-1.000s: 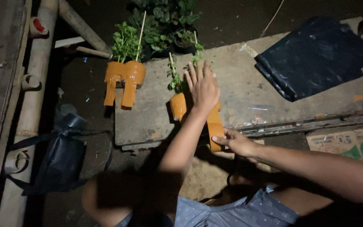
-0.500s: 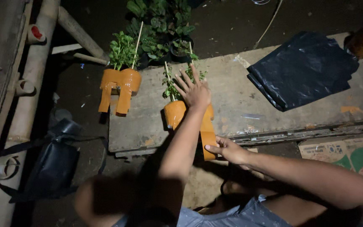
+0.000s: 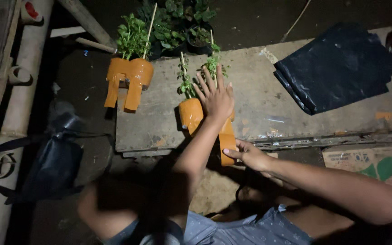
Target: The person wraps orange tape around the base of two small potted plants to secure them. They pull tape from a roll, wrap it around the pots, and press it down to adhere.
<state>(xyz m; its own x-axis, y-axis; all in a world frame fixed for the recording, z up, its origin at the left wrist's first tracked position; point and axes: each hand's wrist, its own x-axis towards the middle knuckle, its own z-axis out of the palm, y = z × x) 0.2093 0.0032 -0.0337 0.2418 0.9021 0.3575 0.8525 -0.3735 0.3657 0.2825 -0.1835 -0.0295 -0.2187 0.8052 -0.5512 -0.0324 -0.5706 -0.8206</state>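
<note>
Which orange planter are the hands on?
The nearer orange planter, under the left hand with the right hand at its lower strip; the far-left planter stands untouched.

A flat brown cardboard box (image 3: 368,161) lies at the lower right (below the slab's edge). It bears green patches and dark print.

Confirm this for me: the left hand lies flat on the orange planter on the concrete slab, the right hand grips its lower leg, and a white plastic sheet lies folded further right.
One detail is wrong: the folded plastic sheet is black, not white, as the head view shows. The rest holds: left hand flat on the orange planter on the concrete slab, right hand gripping its lower leg.
</note>
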